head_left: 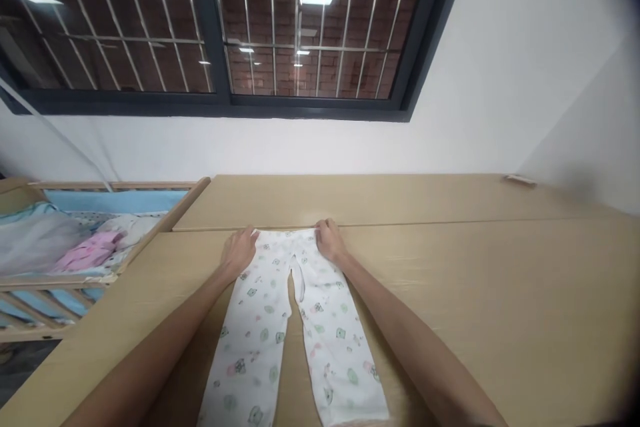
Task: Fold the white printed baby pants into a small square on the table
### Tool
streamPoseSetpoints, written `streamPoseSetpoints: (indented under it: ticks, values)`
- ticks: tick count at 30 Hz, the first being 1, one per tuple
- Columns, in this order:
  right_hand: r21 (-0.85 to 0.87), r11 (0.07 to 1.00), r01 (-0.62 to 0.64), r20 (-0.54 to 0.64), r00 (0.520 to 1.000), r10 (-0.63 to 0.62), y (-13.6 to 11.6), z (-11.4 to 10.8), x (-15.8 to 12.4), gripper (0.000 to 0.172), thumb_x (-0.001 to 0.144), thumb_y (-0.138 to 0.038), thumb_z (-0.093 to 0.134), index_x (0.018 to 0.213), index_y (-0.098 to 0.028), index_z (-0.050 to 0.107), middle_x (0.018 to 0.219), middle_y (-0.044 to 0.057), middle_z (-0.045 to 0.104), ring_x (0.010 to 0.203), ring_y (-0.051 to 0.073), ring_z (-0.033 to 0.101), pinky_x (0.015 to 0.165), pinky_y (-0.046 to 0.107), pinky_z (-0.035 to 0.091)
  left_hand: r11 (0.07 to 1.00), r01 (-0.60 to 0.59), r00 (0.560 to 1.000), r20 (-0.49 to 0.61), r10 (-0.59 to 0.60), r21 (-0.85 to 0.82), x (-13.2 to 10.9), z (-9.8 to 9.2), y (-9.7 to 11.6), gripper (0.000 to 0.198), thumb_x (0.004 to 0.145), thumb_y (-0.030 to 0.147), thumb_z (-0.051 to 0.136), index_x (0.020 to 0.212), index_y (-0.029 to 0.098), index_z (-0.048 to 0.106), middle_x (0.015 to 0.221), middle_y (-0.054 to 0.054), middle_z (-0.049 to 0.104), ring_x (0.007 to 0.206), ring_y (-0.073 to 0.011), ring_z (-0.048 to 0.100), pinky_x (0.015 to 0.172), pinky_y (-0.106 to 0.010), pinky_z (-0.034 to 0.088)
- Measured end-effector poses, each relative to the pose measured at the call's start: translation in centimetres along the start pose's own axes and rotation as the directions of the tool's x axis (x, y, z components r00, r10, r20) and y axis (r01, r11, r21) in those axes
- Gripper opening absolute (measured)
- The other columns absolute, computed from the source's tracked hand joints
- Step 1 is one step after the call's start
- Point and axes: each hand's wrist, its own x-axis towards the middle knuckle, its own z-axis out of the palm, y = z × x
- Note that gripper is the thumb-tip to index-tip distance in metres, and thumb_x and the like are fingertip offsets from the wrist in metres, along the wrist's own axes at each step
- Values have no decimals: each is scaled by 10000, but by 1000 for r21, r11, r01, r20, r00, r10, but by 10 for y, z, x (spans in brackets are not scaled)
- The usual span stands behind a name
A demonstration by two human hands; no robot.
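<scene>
A pair of white baby pants [327, 307] with a small green and pink print lies spread flat, waistband away from me and both legs towards me. At the left corner of the waistband, my left hand [240, 250] has its fingers closed on the cloth. My right hand [330, 240] grips the opposite corner, fingers curled over the edge. Between the two hands the waistband looks stretched straight. The legs lie a little apart, with the tan surface [450, 293] showing through the gap. The left leg's lower end runs out of the picture.
On the left stands a wooden crib [165, 213] with blue lining, holding a pink cloth [90, 250] and pale bedding. A seam crosses the tan surface beyond my hands. Behind it rise a white wall [460, 120] and a dark-framed barred window [320, 107]. A small flat item [520, 179] lies at the far right.
</scene>
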Motion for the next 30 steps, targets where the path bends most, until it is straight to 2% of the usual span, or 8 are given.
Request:
streamPoseSetpoints:
  ticks: [5, 8, 12, 19, 22, 25, 28, 30]
  values:
    - [-41, 999, -15, -7, 1000, 14, 16, 10, 34, 246, 1003, -164, 418, 1159, -170, 609, 1238, 164, 563, 1174, 291, 453, 991, 426, 286, 995, 44, 999, -24, -42, 85, 36, 9, 7, 341, 1049, 397, 386, 1157, 152, 597, 1092, -105, 659, 1014, -239, 628, 900, -409, 473]
    - [-32, 999, -5, -1, 1000, 5, 27, 13, 42, 238, 1009, -182, 427, 1157, -190, 613, 1236, 145, 572, 1173, 285, 453, 977, 423, 285, 994, 46, 998, -45, -41, 101, 47, 13, 8, 354, 1049, 387, 359, 1156, 153, 602, 1109, -138, 654, 1057, -267, 614, 913, -407, 458]
    - [1, 1000, -2, -5, 1000, 2, 37, 16, 44, 234, 1032, -233, 426, 1166, -202, 615, 1216, 130, 589, 1161, 270, 471, 960, 407, 295, 997, 37, 997, -66, -33, 73, 51, 18, 7, 389, 1047, 375, 300, 1125, 153, 610, 1095, -190, 659, 1089, -324, 605, 896, -394, 438]
    - [52, 999, -7, -34, 999, 8, 38, 21, 45, 238, 1034, -246, 427, 1179, -201, 611, 1220, 132, 595, 1170, 271, 484, 987, 423, 281, 997, 37, 997, -69, -42, -75, 47, 19, 5, 286, 1031, 379, 373, 1080, 198, 589, 1083, -118, 685, 1026, -281, 634, 827, -353, 451]
    - [89, 995, -43, -44, 998, 47, 39, 21, 46, 225, 1007, -280, 486, 1172, -189, 609, 1200, 136, 605, 1164, 276, 494, 996, 431, 285, 990, 37, 995, -92, -50, -138, 43, 11, 7, 241, 1010, 362, 420, 1111, 196, 563, 1068, -106, 684, 1026, -269, 635, 843, -350, 461]
    - [143, 986, -91, -66, 993, 101, 41, 20, 48, 252, 970, -324, 536, 1169, -186, 609, 1199, 133, 610, 1162, 273, 501, 1006, 430, 292, 983, 33, 986, -153, -61, -181, 37, -7, 17, 283, 998, 337, 411, 1190, 158, 516, 1095, -136, 654, 1094, -282, 606, 917, -378, 457]
    - [209, 967, -144, -103, 980, 168, 44, 20, 51, 286, 956, -338, 519, 1183, -185, 604, 1181, 124, 621, 1159, 265, 510, 1003, 429, 309, 979, -25, 980, -196, -16, -203, 17, -32, 49, 300, 1000, 356, 397, 1191, 158, 517, 1113, -134, 637, 1115, -270, 587, 963, -382, 445]
    - [249, 954, -166, -118, 973, 200, 46, 19, 52, 290, 949, -332, 504, 1174, -181, 609, 1144, 114, 637, 1139, 257, 526, 995, 429, 324, 966, -138, 983, -150, 106, -219, -13, -48, 82, 266, 995, 433, 439, 1076, 216, 570, 1029, -63, 670, 981, -220, 630, 865, -330, 479]
